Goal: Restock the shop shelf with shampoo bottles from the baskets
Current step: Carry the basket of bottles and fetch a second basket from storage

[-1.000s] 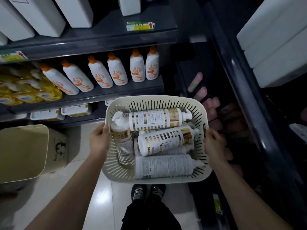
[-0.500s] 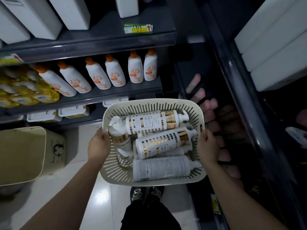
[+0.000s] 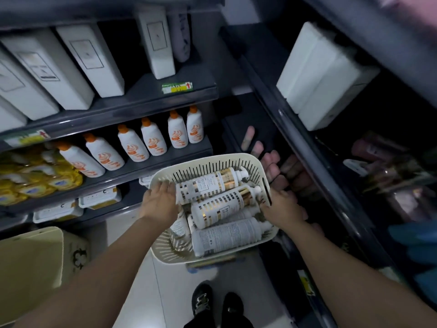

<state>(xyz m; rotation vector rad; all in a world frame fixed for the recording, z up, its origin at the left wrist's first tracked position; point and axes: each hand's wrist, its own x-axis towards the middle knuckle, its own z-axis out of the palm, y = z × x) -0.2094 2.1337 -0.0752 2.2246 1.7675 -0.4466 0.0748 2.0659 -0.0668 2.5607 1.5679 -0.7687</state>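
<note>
aisle: dark shop shelf (image 3: 142,102), orange-capped bottles (image 3: 153,141) in a row.
basket (image 3: 168,253): in front of it; right hand (image 3: 281,207) grips the rim.
left hand (image 3: 160,198): fingers over top shampoo bottle (image 3: 212,183), grip unclear.
progress: bottles all lying in basket; unloading likely just starting.

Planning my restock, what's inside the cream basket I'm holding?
White-and-gold shampoo bottles lie piled in the basket: three show clearly, others only partly underneath. The left hand covers the pile's left end, so the full count is hidden.

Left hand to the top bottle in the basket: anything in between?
Nothing visible. The left hand rests on the left end of the top bottle in the basket; the right hand grips the basket's right rim.
</note>
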